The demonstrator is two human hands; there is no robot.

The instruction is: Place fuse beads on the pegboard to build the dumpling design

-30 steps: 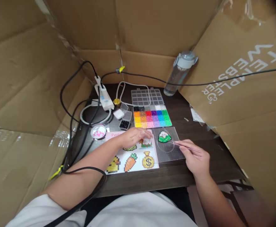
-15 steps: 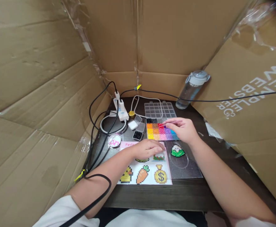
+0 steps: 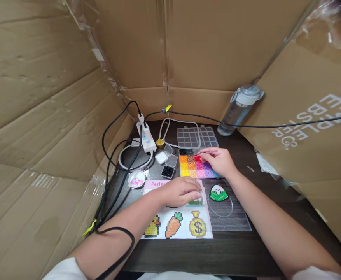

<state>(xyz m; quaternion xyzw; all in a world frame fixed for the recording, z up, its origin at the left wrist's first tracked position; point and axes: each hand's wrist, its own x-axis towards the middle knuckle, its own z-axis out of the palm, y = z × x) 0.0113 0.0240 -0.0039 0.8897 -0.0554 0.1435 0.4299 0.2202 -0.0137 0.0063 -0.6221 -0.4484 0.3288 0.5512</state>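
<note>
Right hand [image 3: 219, 160]: tweezers [image 3: 215, 151] between fingertips, over bead box [image 3: 180, 167]; left hand [image 3: 183, 191]: loose, over sheet [image 3: 186, 229]

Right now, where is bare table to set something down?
Bare: the table's near strip, this side of pattern sheet and pegboard; also right of the right forearm to the cardboard wall, bar scraps. Crowded: left side, with power strip, cables and bead dish; and the middle, left hand over the sheet, right hand holding tweezers at the bead tray.
</note>
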